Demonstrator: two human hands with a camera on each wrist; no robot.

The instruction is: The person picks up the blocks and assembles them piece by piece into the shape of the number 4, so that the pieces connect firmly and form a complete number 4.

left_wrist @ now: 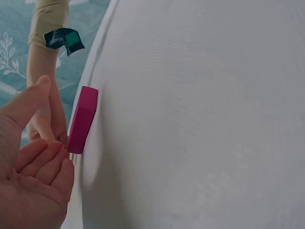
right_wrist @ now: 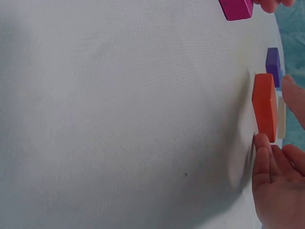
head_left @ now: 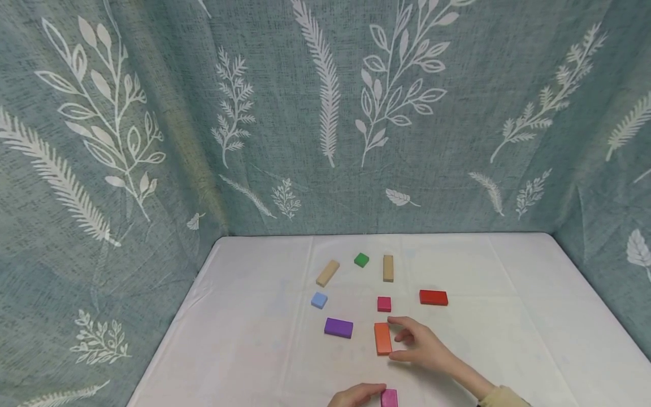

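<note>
Evidently the right hand [head_left: 423, 346] is shaped to the orange block [head_left: 383, 339]: thumb and finger stand well parted near the two ends of its right side, a spread that would suit a hold along its length. They do not look clamped on it; the block lies flat on the desk [head_left: 244, 345], just nearer the person than the crimson block [head_left: 383, 304]. The left hand [head_left: 356, 394] is likewise loose, fingers reaching to the pink block [head_left: 389, 398] at the near side; in the left wrist view its thumb is held away from the rest, so nothing seems gripped, though whether a fingertip touches is hard to tell. With each hand beside a different block, the two arms have room not to cross. The others lie apart, perhaps so that each can be reached singly: purple block [head_left: 338, 328] and blue block [head_left: 319, 300] to the left, red block [head_left: 433, 298] to the right, green block [head_left: 361, 260] farthest off between a slanted tan block [head_left: 328, 273] and a straighter one. White cloth with faint creases covers the desk, rounded at its far corners; behind and at both sides hangs a teal curtain [head_left: 285, 113] printed with white leaves and sprigs.
</note>
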